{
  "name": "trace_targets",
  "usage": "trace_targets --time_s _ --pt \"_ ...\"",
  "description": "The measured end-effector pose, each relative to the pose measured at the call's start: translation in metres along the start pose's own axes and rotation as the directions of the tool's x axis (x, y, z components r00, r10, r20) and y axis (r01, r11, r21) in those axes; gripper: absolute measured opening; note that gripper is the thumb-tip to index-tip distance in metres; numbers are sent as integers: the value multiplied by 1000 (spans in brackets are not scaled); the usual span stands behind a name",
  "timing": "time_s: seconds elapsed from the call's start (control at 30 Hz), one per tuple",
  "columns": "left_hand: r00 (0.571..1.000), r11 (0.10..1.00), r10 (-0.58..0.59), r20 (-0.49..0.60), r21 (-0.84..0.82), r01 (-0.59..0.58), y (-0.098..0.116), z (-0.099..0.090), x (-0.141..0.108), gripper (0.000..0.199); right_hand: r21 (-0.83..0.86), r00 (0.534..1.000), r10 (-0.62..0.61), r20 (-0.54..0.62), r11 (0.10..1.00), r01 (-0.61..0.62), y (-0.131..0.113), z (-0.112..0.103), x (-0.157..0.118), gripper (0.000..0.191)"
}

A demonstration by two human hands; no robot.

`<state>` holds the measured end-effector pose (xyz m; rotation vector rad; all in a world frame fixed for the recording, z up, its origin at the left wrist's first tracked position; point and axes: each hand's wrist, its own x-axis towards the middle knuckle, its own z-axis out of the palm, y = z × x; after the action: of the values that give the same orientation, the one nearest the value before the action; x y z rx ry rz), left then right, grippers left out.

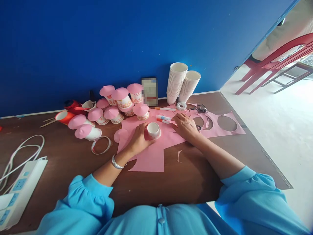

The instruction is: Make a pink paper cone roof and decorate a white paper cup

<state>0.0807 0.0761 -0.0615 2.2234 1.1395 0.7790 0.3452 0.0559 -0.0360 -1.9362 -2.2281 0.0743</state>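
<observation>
My left hand (140,140) is curled around a white paper cup (154,130) standing on pink paper (153,160). The cup's round end with a raised rim faces up, and reddish marks show low on its side. To the right, my right hand (184,125) is lowered over the paper with curled fingers. Its fingertips meet the ends of a glue stick (163,117) and a red-and-white marker (162,121); what they pinch, if anything, is hidden. An orange-and-white marker (165,109) lies just behind.
Several decorated cups with pink cone tops (120,94) stand at left-back. Two stacks of white cups (176,85) lean near the blue wall. A tape roll (181,106), cut pink sheet (236,125), a larger tape ring (100,145) and power strip (26,189) lie around.
</observation>
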Motion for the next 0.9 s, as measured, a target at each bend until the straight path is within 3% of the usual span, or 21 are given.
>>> trace_targets --time_s 0.17,0.33,0.67,0.9 --pt "998 999 -46 37 -28 47 1 -1 -2 66 -68 996 4 84 998 2 -4 -19 27 26" --pt "1000 1000 -17 -4 -26 17 -1 1 -4 69 -76 984 -17 178 997 31 -6 -10 52 29" --pt "999 1000 12 -31 -11 -13 -2 2 -3 63 -93 992 39 122 995 -28 0 0 41 27" --pt "998 999 31 53 42 -33 -1 -2 3 70 -54 996 20 90 998 -15 2 5 39 26"
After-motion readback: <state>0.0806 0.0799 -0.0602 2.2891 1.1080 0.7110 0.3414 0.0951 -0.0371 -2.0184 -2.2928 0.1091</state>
